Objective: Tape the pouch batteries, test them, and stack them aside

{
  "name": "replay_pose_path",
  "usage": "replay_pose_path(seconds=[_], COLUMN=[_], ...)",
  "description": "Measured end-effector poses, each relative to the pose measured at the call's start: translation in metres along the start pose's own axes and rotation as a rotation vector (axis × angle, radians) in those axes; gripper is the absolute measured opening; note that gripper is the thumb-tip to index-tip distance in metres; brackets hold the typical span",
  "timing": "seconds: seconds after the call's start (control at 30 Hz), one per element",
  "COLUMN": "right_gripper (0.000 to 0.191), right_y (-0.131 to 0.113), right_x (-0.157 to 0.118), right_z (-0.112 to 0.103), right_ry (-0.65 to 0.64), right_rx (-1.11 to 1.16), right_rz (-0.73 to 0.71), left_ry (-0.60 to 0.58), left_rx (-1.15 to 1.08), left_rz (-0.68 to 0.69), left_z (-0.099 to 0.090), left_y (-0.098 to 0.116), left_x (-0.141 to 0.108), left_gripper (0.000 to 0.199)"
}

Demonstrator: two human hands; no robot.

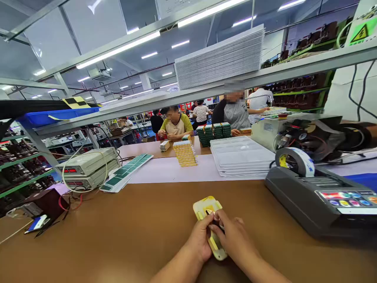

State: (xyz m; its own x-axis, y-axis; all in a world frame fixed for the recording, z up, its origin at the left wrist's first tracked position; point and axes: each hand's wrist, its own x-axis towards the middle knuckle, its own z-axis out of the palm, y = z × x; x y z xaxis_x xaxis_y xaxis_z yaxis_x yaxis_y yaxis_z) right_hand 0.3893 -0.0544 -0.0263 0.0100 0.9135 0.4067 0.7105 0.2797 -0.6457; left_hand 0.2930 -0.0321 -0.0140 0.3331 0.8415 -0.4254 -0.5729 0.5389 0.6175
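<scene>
My left hand [200, 237] and my right hand [232, 236] meet low in the view over the brown work table [118, 239]. Both grip a flat cream-and-yellow plastic piece [206, 207], which stands out beyond my fingers at its far and near ends. Its middle is hidden by my fingers, where something dark shows between them. An electric tape dispenser [318, 196] with a white tape roll [294, 162] sits to my right, apart from my hands.
Stacked transparent trays [240, 155], a yellow stack of plates [185, 153], green strips [126, 175] and grey meters [88, 168] lie further off. Green stacks [206, 135] stand beyond, near seated co-workers [176, 124]. Shelving runs overhead.
</scene>
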Motion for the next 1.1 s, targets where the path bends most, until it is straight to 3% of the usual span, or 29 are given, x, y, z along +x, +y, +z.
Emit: replay_pose_path(seconds=[0.2, 0.3, 0.4, 0.7, 0.83, 0.97, 1.1], right_gripper=[0.02, 0.045, 0.06, 0.047, 0.04, 0.034, 0.033], right_y=[-0.006, -0.011, -0.017, -0.029, -0.027, 0.0, 0.06], right_x=[-0.007, -0.009, -0.01, -0.015, -0.011, -0.009, -0.025], right_z=[-0.004, -0.009, -0.012, -0.007, -0.013, -0.024, -0.036], right_ry=[0.041, -0.032, -0.149, -0.178, -0.107, -0.015, 0.04], right_rx=[-0.052, -0.048, -0.106, -0.279, -0.259, -0.333, -0.491], right_rz=[-0.153, -0.301, -0.36, -0.3, -0.294, -0.221, -0.073], left_ry=[0.096, 0.108, 0.085, -0.071, -0.223, -0.351, -0.324], left_rx=[0.01, -0.009, -0.034, -0.046, 0.013, 0.251, 0.501], left_rz=[0.119, 0.048, -0.039, -0.088, -0.046, -0.007, -0.013], left_z=[-0.002, -0.004, -0.007, -0.016, -0.019, -0.021, -0.018], left_y=[0.008, 0.015, 0.018, 0.014, 0.014, 0.015, 0.016], left_x=[-0.002, -0.005, -0.007, 0.004, 0.003, -0.003, -0.008], left_gripper=[0.018, 0.022, 0.025, 0.03, 0.035, 0.035, 0.046])
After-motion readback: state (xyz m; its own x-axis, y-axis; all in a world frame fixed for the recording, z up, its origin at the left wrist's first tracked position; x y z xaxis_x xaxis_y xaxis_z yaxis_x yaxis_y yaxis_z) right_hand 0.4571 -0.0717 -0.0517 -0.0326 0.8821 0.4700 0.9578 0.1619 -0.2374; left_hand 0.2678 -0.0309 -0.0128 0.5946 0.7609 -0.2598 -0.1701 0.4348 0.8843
